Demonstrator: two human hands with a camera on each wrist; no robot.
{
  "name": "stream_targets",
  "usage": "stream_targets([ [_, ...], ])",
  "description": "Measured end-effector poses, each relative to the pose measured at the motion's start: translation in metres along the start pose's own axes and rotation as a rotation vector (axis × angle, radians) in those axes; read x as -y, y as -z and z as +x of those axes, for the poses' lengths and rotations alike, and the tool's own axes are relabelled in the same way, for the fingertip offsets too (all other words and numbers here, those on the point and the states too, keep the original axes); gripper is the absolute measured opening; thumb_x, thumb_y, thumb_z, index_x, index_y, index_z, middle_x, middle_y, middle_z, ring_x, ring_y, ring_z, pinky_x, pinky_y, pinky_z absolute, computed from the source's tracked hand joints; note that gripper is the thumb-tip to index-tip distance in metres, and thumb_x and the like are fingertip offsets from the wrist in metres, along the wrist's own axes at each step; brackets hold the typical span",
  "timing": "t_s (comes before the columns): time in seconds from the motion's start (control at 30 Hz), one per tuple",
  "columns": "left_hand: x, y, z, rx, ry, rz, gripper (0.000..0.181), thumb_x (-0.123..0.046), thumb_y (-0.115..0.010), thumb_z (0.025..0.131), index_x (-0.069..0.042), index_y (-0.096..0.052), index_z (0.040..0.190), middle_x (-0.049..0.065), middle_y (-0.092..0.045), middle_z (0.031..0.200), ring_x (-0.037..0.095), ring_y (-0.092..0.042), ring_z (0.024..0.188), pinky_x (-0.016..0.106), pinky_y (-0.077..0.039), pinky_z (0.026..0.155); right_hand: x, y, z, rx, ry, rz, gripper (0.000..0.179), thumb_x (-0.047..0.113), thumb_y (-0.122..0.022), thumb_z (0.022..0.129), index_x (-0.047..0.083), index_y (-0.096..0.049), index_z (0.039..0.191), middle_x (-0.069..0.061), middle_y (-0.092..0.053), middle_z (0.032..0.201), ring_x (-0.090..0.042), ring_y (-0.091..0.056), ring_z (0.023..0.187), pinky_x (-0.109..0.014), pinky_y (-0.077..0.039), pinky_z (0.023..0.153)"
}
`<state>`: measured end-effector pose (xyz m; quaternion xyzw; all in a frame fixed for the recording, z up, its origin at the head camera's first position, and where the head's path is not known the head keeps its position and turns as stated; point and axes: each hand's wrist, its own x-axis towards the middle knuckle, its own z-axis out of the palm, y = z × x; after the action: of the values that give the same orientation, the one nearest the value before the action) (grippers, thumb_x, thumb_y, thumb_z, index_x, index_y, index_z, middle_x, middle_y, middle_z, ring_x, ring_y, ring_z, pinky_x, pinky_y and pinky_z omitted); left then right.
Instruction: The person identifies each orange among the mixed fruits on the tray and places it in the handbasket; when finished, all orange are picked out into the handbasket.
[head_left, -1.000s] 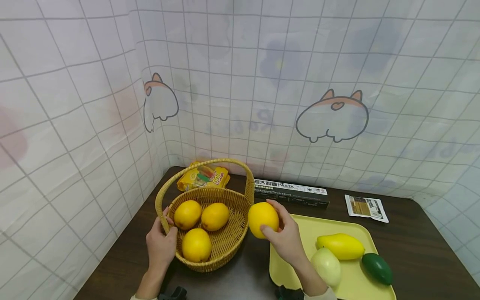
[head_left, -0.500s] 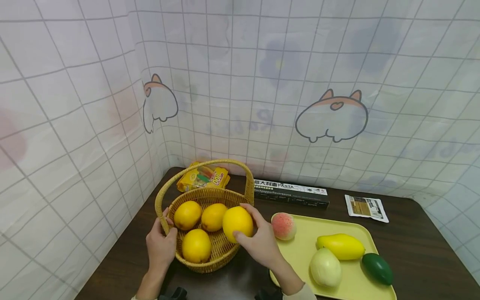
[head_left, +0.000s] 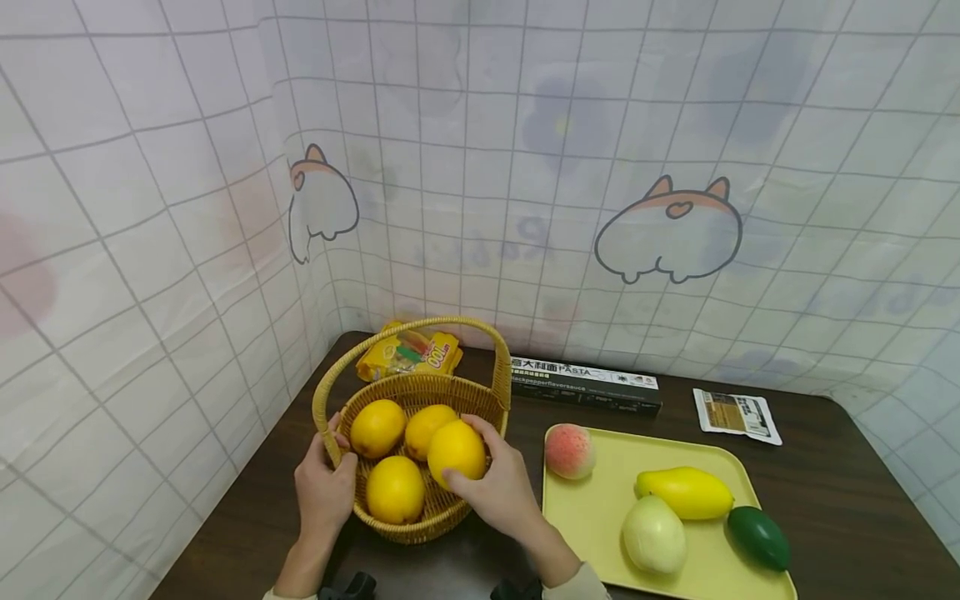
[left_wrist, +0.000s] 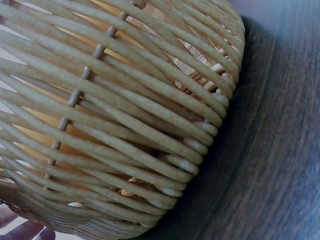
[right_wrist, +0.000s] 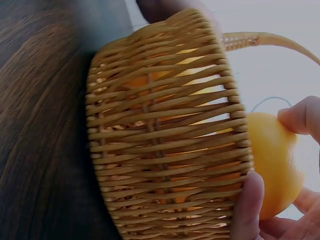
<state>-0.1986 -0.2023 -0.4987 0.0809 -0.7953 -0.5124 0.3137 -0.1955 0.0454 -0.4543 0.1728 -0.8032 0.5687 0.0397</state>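
My left hand (head_left: 326, 483) grips the wicker basket (head_left: 431, 529) where its tall handle (head_left: 322, 404) meets the rim on the left. With fingers and thumb, my right hand (head_left: 504, 487) holds a yellow lemon (head_left: 456, 452) over the right side of the basket. In the right wrist view that lemon (right_wrist: 272, 160) shows just past the woven rim, and the thumb (right_wrist: 248, 200) lies right at the rim. Three more lemons lie inside: one at the back left (head_left: 377, 427), one at the back, partly hidden (head_left: 427, 427), one at the front (head_left: 395, 490).
A pale yellow tray (head_left: 588, 533) at the right bears a peach (head_left: 570, 451), a yellow mango-like fruit (head_left: 686, 492), a pale green round fruit (head_left: 654, 535) and a dark green oval one (head_left: 758, 537). Behind stand a yellow packet (head_left: 408, 354), a pasta box (head_left: 585, 385) and a small pouch (head_left: 737, 416).
My right hand has carried the lemon leftward from beside the basket to over its inside, uncovering the peach on the tray. The left hand has kept its grip on the basket.
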Motion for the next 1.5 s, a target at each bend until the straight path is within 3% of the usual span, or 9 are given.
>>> stream_targets([
  [0.13,0.0,0.0,0.0,-0.01,-0.003,0.002,0.008,0.001,-0.058,0.084,-0.003,-0.058,0.091,0.003,-0.059,0.136,0.016,-0.057,0.103,0.017,-0.036,0.063,-0.001,-0.005,0.0,-0.001,0.017,-0.059,0.071,0.032,-0.077,0.078,0.017,-0.049,0.141,0.001,-0.061,0.124,-0.015,-0.062,0.092,-0.032,-0.052,0.073],
  [0.23,0.0,0.0,0.0,-0.017,-0.018,0.001,0.01,0.002,-0.058,0.083,-0.003,-0.059,0.091,0.003,-0.06,0.135,0.013,-0.053,0.075,0.02,-0.033,0.052,-0.003,-0.007,-0.001,-0.007,0.025,-0.123,0.072,0.036,-0.078,0.077,0.017,-0.05,0.14,0.002,-0.06,0.129,-0.016,-0.062,0.096,-0.034,-0.052,0.075],
  [0.37,0.0,0.0,0.0,-0.019,-0.033,-0.004,0.012,0.004,-0.058,0.082,-0.004,-0.06,0.091,0.004,-0.061,0.134,0.01,-0.027,0.048,0.025,-0.026,0.041,-0.006,-0.011,-0.002,-0.007,0.058,-0.243,0.073,0.039,-0.079,0.076,0.016,-0.05,0.139,0.002,-0.057,0.135,-0.019,-0.061,0.106,-0.039,-0.052,0.083],
  [0.63,-0.001,-0.001,0.0,-0.024,-0.043,-0.001,0.013,0.004,-0.058,0.081,-0.004,-0.06,0.09,0.005,-0.061,0.133,0.007,-0.024,0.047,0.026,-0.026,0.043,-0.012,-0.017,-0.003,-0.008,0.116,-0.394,0.074,0.044,-0.079,0.074,0.017,-0.051,0.137,-0.001,-0.055,0.136,-0.021,-0.056,0.118,-0.046,-0.049,0.091],
  [1.0,-0.002,0.0,0.0,-0.013,-0.032,-0.001,0.012,0.005,-0.058,0.082,-0.004,-0.06,0.09,0.004,-0.06,0.135,0.013,-0.029,0.052,0.026,-0.026,0.042,-0.008,-0.006,0.0,0.074,0.055,-0.301,0.071,0.039,-0.079,0.079,0.013,-0.051,0.138,-0.003,-0.057,0.134,-0.023,-0.056,0.116,-0.047,-0.047,0.094],
  [1.13,-0.002,0.0,0.0,-0.017,-0.018,0.004,0.012,0.003,-0.058,0.083,-0.005,-0.059,0.091,0.002,-0.06,0.136,0.013,-0.047,0.073,0.022,-0.032,0.054,-0.007,-0.001,0.002,0.086,0.067,-0.258,0.065,0.033,-0.079,0.08,0.01,-0.054,0.135,-0.004,-0.059,0.129,-0.021,-0.058,0.113,-0.044,-0.047,0.094],
  [1.2,-0.003,0.0,0.0,-0.016,-0.012,0.006,0.011,0.003,-0.058,0.083,-0.005,-0.059,0.091,0.001,-0.059,0.136,0.012,-0.048,0.08,0.021,-0.033,0.057,-0.006,0.001,0.002,0.085,0.07,-0.238,0.062,0.032,-0.079,0.081,0.009,-0.055,0.134,-0.004,-0.06,0.128,-0.022,-0.058,0.113,-0.045,-0.048,0.094],
  [1.37,-0.002,0.0,-0.001,-0.017,-0.029,0.011,0.013,0.004,-0.058,0.082,-0.005,-0.06,0.091,0.004,-0.06,0.135,0.011,-0.034,0.056,0.026,-0.028,0.049,0.002,0.014,0.0,0.058,0.059,-0.175,0.052,0.031,-0.074,0.086,0.012,-0.058,0.132,-0.005,-0.061,0.128,-0.027,-0.058,0.114,-0.049,-0.047,0.094],
  [1.5,-0.002,0.0,-0.001,-0.01,-0.021,0.006,0.012,0.005,-0.057,0.083,-0.005,-0.058,0.09,0.004,-0.059,0.136,0.011,-0.046,0.07,0.025,-0.029,0.051,0.016,0.029,-0.003,0.003,0.065,-0.154,0.042,0.029,-0.072,0.088,0.018,-0.062,0.127,0.0,-0.064,0.117,-0.019,-0.06,0.096,-0.035,-0.053,0.075],
])
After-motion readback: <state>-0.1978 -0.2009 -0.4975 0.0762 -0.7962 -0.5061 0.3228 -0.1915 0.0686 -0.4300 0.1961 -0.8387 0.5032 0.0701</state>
